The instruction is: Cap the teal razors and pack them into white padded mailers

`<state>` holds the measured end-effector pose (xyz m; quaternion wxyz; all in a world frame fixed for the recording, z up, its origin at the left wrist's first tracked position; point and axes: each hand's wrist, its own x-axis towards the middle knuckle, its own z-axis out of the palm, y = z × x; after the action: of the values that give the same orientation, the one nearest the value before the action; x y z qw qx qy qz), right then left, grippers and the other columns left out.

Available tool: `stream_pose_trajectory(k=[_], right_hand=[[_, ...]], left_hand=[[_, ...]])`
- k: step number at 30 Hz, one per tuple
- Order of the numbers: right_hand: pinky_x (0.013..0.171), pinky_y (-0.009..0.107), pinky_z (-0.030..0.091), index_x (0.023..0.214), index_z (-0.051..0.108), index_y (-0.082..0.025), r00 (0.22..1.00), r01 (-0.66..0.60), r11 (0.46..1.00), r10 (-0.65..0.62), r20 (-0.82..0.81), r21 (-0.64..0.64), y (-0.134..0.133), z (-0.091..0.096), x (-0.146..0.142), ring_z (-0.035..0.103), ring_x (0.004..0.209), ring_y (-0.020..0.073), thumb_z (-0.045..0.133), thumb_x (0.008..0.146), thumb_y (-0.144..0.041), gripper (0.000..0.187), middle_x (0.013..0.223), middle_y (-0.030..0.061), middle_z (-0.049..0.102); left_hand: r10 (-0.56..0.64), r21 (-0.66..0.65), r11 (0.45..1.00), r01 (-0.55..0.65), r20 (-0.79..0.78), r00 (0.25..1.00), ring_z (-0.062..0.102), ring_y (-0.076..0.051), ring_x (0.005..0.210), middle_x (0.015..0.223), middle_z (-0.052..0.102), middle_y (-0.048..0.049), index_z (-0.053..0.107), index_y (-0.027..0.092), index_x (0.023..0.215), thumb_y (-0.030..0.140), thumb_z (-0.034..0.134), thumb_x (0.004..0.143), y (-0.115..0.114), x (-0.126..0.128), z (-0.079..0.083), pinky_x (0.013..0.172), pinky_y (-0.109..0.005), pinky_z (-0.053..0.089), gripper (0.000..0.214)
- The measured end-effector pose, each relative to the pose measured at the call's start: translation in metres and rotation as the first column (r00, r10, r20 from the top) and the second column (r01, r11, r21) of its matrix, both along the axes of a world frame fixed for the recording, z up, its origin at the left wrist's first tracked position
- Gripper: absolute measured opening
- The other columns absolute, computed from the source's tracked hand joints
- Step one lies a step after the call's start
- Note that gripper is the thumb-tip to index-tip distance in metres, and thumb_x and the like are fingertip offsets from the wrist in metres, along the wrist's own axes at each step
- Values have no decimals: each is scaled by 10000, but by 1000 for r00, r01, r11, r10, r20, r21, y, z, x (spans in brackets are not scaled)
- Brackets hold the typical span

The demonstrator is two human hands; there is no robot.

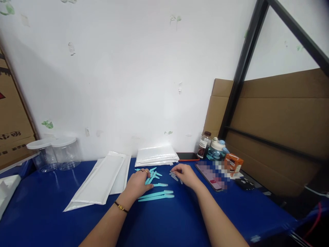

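Note:
Several flat turquoise plastic sticks (156, 195) lie scattered on the blue table (43, 212) in front of me. My left hand (138, 182), wearing a ring and a thin bracelet, rests fingers-down on the pile of sticks. My right hand (185, 174) is curled, with its fingertips pinching one small pale stick (174, 177) just above the table. Two longer sticks lie side by side nearer to me.
White padded envelopes (102, 181) lie to the left, and a second stack (156, 156) sits by the wall. Clear plastic jars (55, 154) stand far left. To the right are two phones (213, 178), a bottle, a blue-capped container, an orange box (232, 164) and cardboard sheets.

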<state>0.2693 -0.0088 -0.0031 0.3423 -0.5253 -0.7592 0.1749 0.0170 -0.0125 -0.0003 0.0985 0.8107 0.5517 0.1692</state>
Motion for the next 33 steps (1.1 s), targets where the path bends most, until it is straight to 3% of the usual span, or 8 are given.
stream_pose_trajectory(k=[5,9,12,20,23,26,30,33], right_hand=[[602,220,421,768,715,-186,988,84,991,-69,136,-103,-1,4,31,605,679,155,556,677,-125,192,753,27,689],[606,205,417,801,718,-193,977,56,987,-24,212,-148,0,-4,34,604,712,153,590,583,-52,289,804,27,684],[557,198,403,771,712,-182,975,54,977,-6,221,-208,2,-7,33,593,639,140,587,591,-57,252,721,19,676],[514,187,380,693,639,-163,986,1,961,45,160,-275,-1,-7,29,565,592,120,609,599,-80,130,659,-1,644],[532,190,390,808,639,-168,997,-41,970,55,54,-241,0,-6,25,555,596,112,585,634,-74,206,666,-10,622],[550,215,422,853,623,-164,981,-82,983,51,-185,-165,1,-3,17,559,578,116,574,710,-160,151,652,-13,588],[538,246,464,856,586,-159,800,-153,974,22,-600,-169,2,2,5,612,569,146,633,724,-338,227,615,-21,566],[510,236,459,853,596,-152,700,-178,970,5,-715,-167,2,2,-1,636,577,161,719,653,-388,333,613,-15,583]], left_hand=[[52,-117,992,-54,-20,998,565,-163,723,768,616,7,565,219,775,357,623,688,1,-13,2,567,-240,314,173],[47,-97,994,-49,-28,999,560,-147,675,714,629,5,572,210,703,289,558,730,1,-12,2,548,-238,296,84],[41,-84,996,-43,-22,999,556,-146,660,711,636,-2,575,211,693,261,524,745,2,-13,2,545,-237,288,89],[-63,-103,991,89,239,969,528,-137,622,677,586,6,494,203,783,336,375,842,5,-10,2,566,-223,323,189],[-101,-175,968,179,380,919,514,-131,621,670,575,19,470,203,809,376,362,843,4,-5,2,587,-221,355,207],[-116,-237,940,245,456,883,495,-122,613,648,549,33,457,201,818,412,379,831,2,0,3,598,-220,369,226],[-112,-289,916,277,480,870,510,-128,638,651,537,32,463,196,823,440,408,806,0,5,4,612,-228,385,251],[-109,-284,918,275,487,866,523,-134,658,653,538,30,468,196,827,444,409,800,0,5,4,636,-236,397,256]])
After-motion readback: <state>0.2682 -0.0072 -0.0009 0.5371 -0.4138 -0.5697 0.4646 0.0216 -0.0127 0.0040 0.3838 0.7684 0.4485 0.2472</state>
